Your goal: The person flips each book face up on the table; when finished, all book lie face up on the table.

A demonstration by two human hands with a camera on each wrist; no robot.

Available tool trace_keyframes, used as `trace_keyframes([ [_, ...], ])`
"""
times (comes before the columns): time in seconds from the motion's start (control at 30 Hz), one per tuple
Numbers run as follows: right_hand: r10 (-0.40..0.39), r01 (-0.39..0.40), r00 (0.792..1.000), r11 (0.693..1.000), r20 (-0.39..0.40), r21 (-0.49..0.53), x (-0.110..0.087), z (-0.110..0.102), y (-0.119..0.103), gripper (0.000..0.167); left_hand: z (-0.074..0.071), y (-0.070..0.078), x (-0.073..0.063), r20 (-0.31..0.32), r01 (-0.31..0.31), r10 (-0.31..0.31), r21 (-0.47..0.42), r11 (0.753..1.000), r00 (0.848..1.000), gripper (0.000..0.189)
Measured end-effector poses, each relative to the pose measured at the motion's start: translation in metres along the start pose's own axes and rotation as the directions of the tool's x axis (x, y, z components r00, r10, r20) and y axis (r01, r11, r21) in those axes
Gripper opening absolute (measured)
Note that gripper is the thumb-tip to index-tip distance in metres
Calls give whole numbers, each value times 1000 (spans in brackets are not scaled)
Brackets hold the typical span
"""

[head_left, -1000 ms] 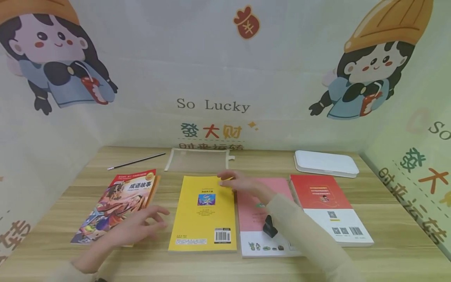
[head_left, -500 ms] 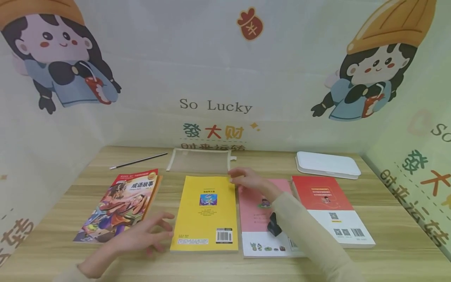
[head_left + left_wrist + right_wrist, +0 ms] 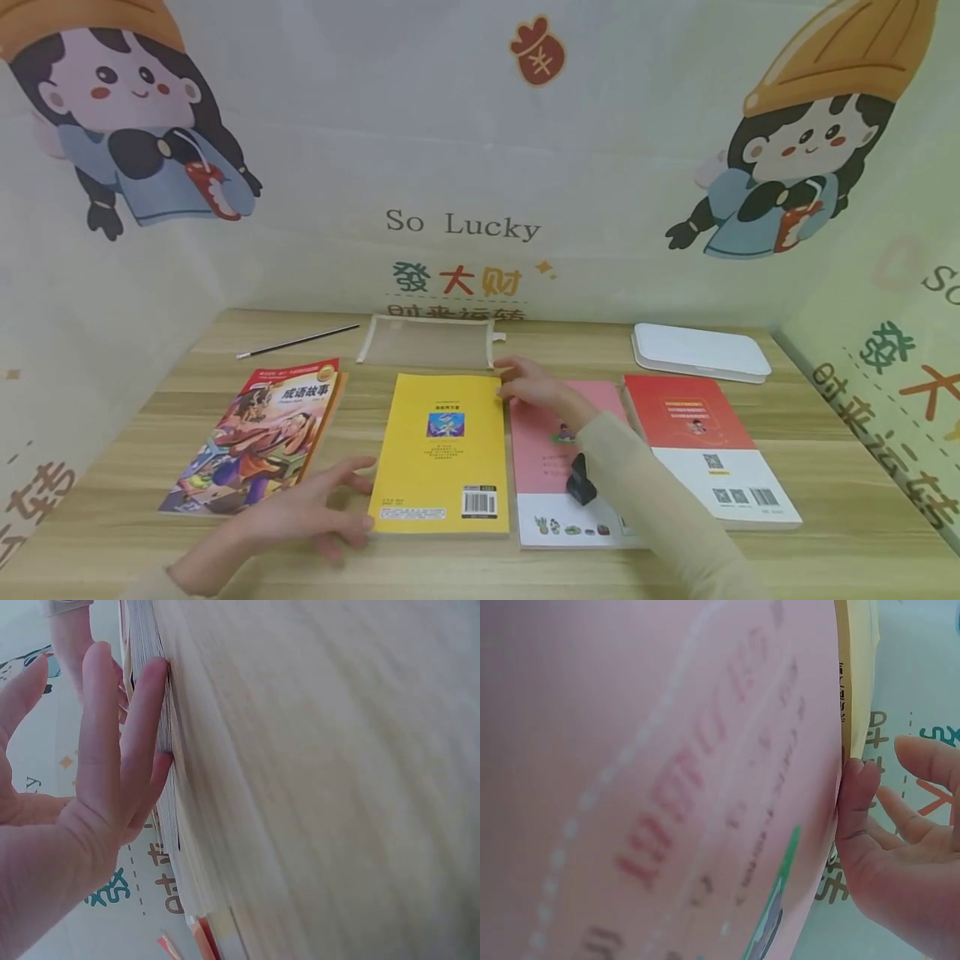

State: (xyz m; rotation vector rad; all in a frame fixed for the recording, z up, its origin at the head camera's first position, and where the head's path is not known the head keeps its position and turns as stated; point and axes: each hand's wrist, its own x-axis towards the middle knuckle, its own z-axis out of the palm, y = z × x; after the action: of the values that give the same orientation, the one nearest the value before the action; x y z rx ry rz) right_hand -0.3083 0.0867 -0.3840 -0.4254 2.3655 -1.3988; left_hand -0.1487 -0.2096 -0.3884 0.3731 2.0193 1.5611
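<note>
A yellow book (image 3: 444,467) lies back cover up on the wooden table. Along its lower left edge is my left hand (image 3: 311,510), fingers fairly straight and spread. In the left wrist view, fingertips (image 3: 154,671) of that hand rest against the page edges (image 3: 144,637). My right hand (image 3: 538,390) is at the book's upper right corner, over the top of a pink and white book (image 3: 543,462). From the right wrist, the thumb (image 3: 859,784) touches the yellow book's edge (image 3: 859,675), while the other fingers are loosely bent and hold nothing.
To the left lies a colourful storybook (image 3: 262,433), with a pencil (image 3: 300,342) behind it. A mesh pouch (image 3: 427,342) is behind the yellow book. At the right are a red and white book (image 3: 708,450) and a white case (image 3: 701,352). A printed cloth wall closes off the back.
My left hand has moved right, from beside the storybook to the yellow book's left edge. My right hand has shifted from over the yellow book to its right edge. The head view has shifted slightly.
</note>
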Motion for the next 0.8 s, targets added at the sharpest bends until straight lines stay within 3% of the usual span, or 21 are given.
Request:
trace_keyframes([
  [0.27,-5,5,1000,1000,13,-21,2,-1,1,52,0,1,-2,44,23,-23,-12,1000,999,78],
  [0.43,-21,20,1000,1000,-19,-7,2,-1,2,52,0,2,-2,52,40,-39,-12,999,998,78],
  [0.63,-54,59,997,990,-47,129,4,-2,5,52,-1,2,-1,26,23,-26,98,995,999,76],
  [0.8,-32,49,997,966,-71,255,4,-3,0,52,0,0,-1,7,43,-43,56,997,999,76],
])
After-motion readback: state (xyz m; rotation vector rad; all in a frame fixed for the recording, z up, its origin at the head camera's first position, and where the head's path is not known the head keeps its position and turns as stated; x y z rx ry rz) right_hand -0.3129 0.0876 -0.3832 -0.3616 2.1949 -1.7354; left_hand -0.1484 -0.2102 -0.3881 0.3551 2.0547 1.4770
